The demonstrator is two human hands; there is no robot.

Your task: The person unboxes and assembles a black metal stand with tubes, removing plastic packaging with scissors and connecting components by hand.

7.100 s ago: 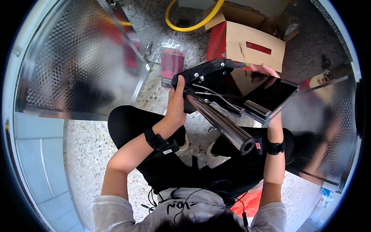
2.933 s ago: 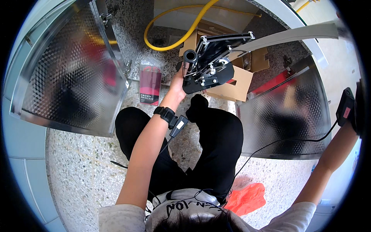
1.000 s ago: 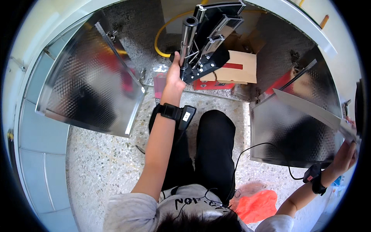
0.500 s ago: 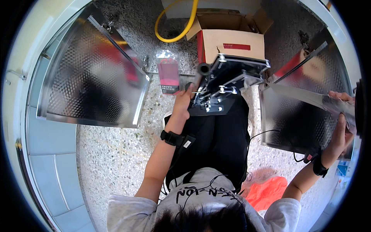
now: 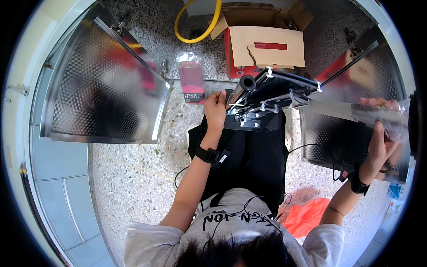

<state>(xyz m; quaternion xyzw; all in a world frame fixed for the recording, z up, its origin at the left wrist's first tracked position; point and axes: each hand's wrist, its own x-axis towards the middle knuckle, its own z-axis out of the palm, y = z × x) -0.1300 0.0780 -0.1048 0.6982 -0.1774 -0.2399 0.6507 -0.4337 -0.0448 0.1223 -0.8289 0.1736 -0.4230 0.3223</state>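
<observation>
A black hinged bracket point(image 5: 284, 82) with flat plates, a round tube and shiny bolts rests at my lap. My left hand point(image 5: 216, 111) is closed on its left edge, beside the open end of the tube. From the bracket's right side a strip of clear plastic film point(image 5: 331, 110) stretches out to the right. My right hand point(image 5: 381, 138) grips the crumpled end of this film at the far right, in front of the right metal door. Whether the film is stuck to the bracket or wrapped round it, I cannot tell.
An open cardboard box point(image 5: 275, 46) stands ahead. Left of it are a yellow hose point(image 5: 195, 39) and a clear-fronted package point(image 5: 191, 80) with pink inside. Textured metal doors point(image 5: 102, 84) hang open on both sides. An orange-red plastic bag point(image 5: 304, 218) lies on the speckled floor point(image 5: 133, 178).
The bracket has shifted slightly right, and its tube end now points more toward me. My left hand has moved with it. My right hand has come slightly left, still gripping the film.
</observation>
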